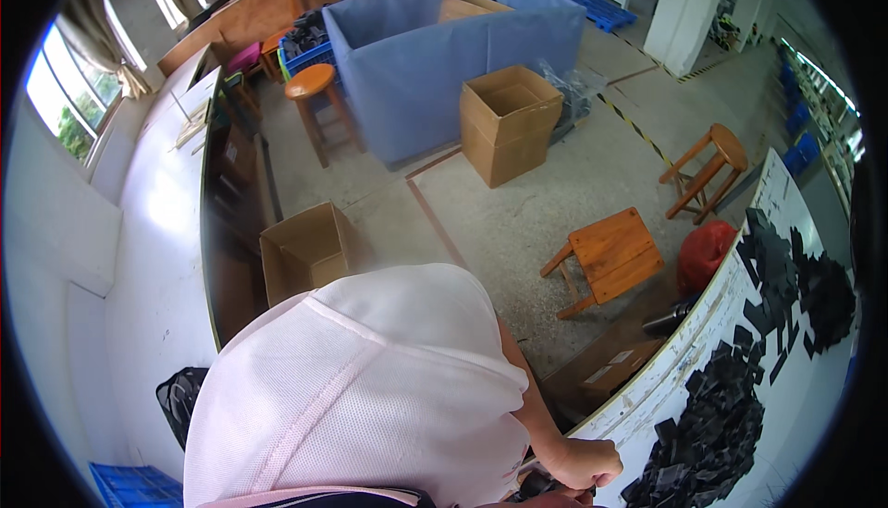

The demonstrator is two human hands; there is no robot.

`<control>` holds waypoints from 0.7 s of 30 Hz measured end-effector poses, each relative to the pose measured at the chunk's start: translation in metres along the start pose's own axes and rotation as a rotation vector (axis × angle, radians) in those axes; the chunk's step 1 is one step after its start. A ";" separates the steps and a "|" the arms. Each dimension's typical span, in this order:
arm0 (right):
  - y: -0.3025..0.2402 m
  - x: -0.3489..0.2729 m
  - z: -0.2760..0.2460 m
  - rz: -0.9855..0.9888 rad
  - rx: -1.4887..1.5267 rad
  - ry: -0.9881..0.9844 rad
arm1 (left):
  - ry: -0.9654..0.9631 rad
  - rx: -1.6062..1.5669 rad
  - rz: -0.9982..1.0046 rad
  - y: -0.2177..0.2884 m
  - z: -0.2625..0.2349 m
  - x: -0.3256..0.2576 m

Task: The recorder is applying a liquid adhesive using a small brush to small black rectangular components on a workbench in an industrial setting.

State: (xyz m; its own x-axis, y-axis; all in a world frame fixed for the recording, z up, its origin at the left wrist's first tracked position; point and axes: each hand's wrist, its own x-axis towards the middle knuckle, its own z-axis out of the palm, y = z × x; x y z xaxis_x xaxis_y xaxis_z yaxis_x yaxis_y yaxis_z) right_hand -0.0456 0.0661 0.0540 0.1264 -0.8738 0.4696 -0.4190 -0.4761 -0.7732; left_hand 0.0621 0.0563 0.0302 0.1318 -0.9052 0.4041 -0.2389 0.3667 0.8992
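Pale-pink mesh shirt point(370, 388) bulges beside a curled hand point(583, 463), grip unclear, near heaped black strips point(708, 420).

We see daylight through curtained windows point(67, 87), wooden stools point(615, 256) on a grey floor point(481, 216), a white pillar point(684, 13) and, blurred far right, probably strip lights point(820, 75).

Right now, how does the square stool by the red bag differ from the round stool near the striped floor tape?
Seat: the square stool has a flat, four-cornered top; the round stool has a circular one.
Apparent size: the square stool's seat looks larger in view, the round stool's smaller.
Position: the square stool stands beside the red bag; the round stool is nearer the striped floor tape.
Shared: both are orange-brown and stand on the floor.
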 end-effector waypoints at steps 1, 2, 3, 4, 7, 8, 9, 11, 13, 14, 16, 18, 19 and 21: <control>0.000 0.001 -0.001 0.025 0.058 -0.014 | -0.037 -0.090 -0.091 -0.001 -0.001 0.003; 0.002 0.002 -0.002 0.052 0.114 -0.025 | -0.077 -0.183 -0.182 -0.001 -0.002 0.005; 0.003 0.002 -0.002 0.080 0.169 -0.035 | -0.072 -0.178 -0.183 0.002 -0.004 0.007; 0.003 0.002 -0.003 0.110 0.222 -0.043 | -0.113 -0.286 -0.312 0.009 -0.006 0.010; 0.002 0.001 -0.003 0.198 0.381 -0.066 | -0.189 -0.548 -0.543 0.008 -0.005 0.019; 0.002 0.000 -0.004 0.229 0.433 -0.074 | -0.226 -0.707 -0.648 0.006 -0.003 0.022; 0.002 0.000 -0.004 0.262 0.484 -0.082 | -0.223 -0.705 -0.650 0.007 -0.005 0.023; 0.001 0.000 -0.004 0.327 0.593 -0.105 | -0.401 -0.727 -0.621 0.009 -0.009 0.024; 0.002 0.003 -0.003 0.396 0.708 -0.141 | -0.372 -0.683 -0.615 0.011 -0.015 0.027; 0.003 0.004 -0.001 0.433 0.769 -0.164 | -0.353 -0.643 -0.607 0.012 -0.017 0.027; -0.007 -0.013 -0.004 0.457 0.836 -0.106 | -0.426 -0.591 -0.532 0.022 -0.020 0.019; -0.003 -0.011 -0.004 0.527 0.952 -0.140 | -0.399 -0.513 -0.510 0.024 -0.023 0.019; -0.001 -0.010 -0.004 0.561 1.008 -0.156 | -0.389 -0.476 -0.497 0.025 -0.024 0.019; 0.004 -0.006 -0.002 0.629 1.119 -0.202 | -0.354 -0.398 -0.472 0.025 -0.028 0.020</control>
State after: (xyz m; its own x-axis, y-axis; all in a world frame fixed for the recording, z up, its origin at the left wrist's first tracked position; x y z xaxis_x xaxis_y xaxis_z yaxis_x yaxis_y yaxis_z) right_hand -0.0499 0.0695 0.0493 0.3571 -0.9289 -0.0982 0.5058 0.2807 -0.8157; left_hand 0.0858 0.0536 0.0659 -0.2020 -0.9775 -0.0615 0.1449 -0.0919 0.9852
